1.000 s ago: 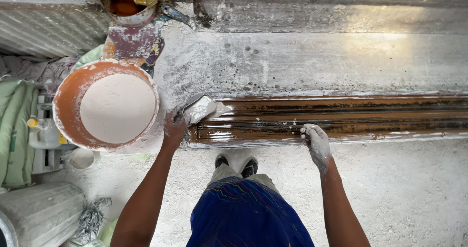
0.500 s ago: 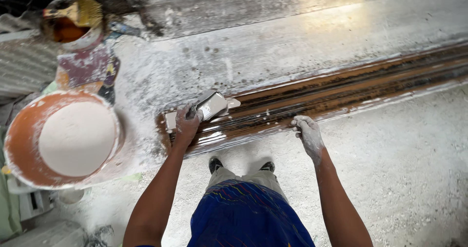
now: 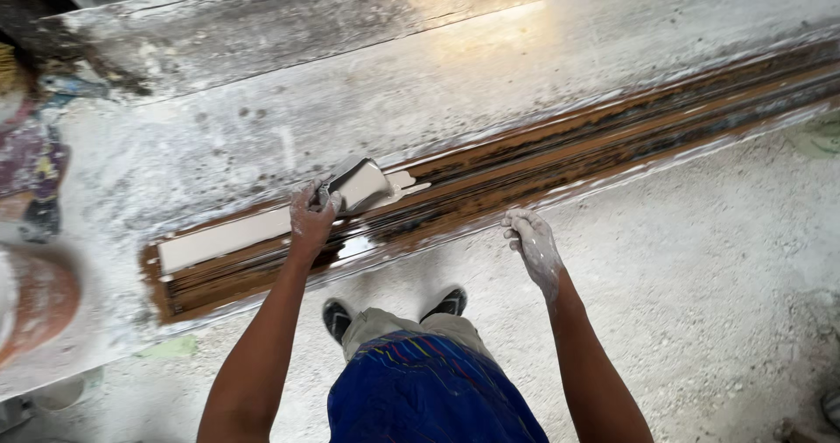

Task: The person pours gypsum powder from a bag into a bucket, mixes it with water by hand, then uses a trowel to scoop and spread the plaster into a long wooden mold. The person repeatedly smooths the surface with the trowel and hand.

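My left hand (image 3: 311, 220), caked in white plaster, grips a small metal scoop (image 3: 360, 185) loaded with white plaster. The scoop rests on a long brown grooved mould (image 3: 560, 159) that runs along the front of a plaster-dusted workbench (image 3: 262, 128). White plaster (image 3: 223, 239) fills the mould's upper groove from its left end up to the scoop. Fingers spread, my right hand (image 3: 534, 246) rests on the mould's front edge further right and holds nothing.
An orange bowl (image 3: 35, 299) sits at the left edge, mostly cut off. A paint-stained container (image 3: 31, 159) stands behind it. My shoes (image 3: 394, 312) are on the dusty white floor (image 3: 726, 277) below the bench.
The view has swung right, pushing the orange bowl nearly out of frame. My left hand has drawn the scoop rightwards along the mould, leaving a strip of white plaster in the groove.
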